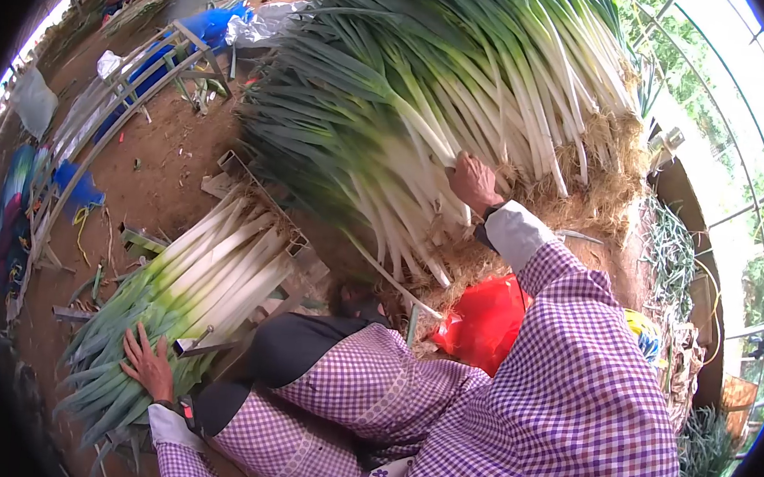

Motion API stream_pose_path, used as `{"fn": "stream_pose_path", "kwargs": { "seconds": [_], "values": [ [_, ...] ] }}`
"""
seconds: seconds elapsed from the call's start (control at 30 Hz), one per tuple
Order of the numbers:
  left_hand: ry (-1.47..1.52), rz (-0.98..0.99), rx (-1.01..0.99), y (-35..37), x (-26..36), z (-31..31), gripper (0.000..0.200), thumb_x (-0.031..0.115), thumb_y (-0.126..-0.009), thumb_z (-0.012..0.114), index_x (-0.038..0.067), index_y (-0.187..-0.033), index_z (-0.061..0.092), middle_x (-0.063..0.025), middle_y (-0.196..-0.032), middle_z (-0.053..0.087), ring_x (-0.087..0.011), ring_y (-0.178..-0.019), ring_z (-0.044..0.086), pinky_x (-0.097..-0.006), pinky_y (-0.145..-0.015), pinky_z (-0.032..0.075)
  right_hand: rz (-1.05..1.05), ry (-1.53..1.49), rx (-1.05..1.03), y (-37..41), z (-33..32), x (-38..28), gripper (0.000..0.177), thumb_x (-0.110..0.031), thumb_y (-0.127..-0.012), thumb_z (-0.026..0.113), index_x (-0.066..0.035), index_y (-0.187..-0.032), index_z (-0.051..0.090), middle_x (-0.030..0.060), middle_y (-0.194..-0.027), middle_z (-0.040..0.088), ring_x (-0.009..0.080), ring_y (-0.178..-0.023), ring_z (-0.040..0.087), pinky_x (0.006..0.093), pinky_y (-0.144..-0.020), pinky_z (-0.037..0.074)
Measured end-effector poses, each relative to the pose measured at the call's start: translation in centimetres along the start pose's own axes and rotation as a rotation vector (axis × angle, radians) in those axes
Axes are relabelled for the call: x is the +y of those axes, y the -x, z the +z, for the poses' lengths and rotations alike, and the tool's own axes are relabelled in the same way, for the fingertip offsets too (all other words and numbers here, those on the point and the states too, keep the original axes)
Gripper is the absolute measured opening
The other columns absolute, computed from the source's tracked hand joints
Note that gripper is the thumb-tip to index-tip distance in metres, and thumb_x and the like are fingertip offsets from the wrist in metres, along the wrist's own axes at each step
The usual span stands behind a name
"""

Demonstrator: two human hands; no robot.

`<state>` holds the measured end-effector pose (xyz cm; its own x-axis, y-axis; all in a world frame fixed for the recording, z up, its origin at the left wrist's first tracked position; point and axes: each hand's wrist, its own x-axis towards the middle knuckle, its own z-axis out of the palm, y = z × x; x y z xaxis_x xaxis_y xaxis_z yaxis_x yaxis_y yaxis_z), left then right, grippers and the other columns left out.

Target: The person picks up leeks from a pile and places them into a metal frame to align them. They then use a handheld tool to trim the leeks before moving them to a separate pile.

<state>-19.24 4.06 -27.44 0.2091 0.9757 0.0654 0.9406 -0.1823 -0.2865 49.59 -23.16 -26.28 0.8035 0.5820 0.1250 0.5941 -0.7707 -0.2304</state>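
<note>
My left hand (149,365) lies with spread fingers on the green leaves of a bundle of leeks (222,271). That bundle rests in a metal frame (264,195), its white stems pointing up and right. Over at the large heap of leeks (493,77), my right hand (476,183) has its fingers curled round the white stem of a leek (430,137). Its lower end is partly hidden by the hand. Heaped leeks lie side by side, with tan roots (602,184) towards the right.
A red plastic bag (487,327) lies beside my right knee. To the left stands a metal rack (129,93) with blue plastic (210,23) on it. Leaf scraps are scattered on the soil (173,155). Cut greens (668,256) lie at the right by the greenhouse wall.
</note>
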Motion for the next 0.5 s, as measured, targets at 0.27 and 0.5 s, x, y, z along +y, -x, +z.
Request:
{"fn": "stream_pose_path", "kwargs": {
  "seconds": [0.27, 0.5],
  "values": [
    [-0.004, 0.008, 0.017, 0.1, 0.0, -0.2, 0.065, 0.054, -0.103, 0.048, 0.029, -0.16, 0.031, -0.0056, -0.165, 0.03, -0.0278, -0.152, 0.027, -0.0667, -0.117, 0.016, 0.065, -0.298, -0.272, 0.9, -1.5, -0.5, 0.049, -0.042, -0.084, 0.072, 0.003, -0.102, 0.069, 0.0261, -0.098, 0.071, 0.0352, -0.094, 0.071, 0.0459, -0.082, 0.053],
    [0.001, 0.022, 0.028, 0.1, 0.1, -0.2, 0.066, 0.056, -0.102, 0.046, 0.027, -0.16, 0.032, -0.0068, -0.165, 0.029, -0.0284, -0.152, 0.027, -0.0679, -0.117, 0.017, -0.128, -0.498, -0.11, 1.6, 0.4, -2.6, 0.061, -0.036, -0.081, 0.077, 0.003, -0.124, 0.06, 0.0211, -0.109, 0.066, 0.0303, -0.102, 0.064, 0.0404, -0.088, 0.051]
  ]
}}
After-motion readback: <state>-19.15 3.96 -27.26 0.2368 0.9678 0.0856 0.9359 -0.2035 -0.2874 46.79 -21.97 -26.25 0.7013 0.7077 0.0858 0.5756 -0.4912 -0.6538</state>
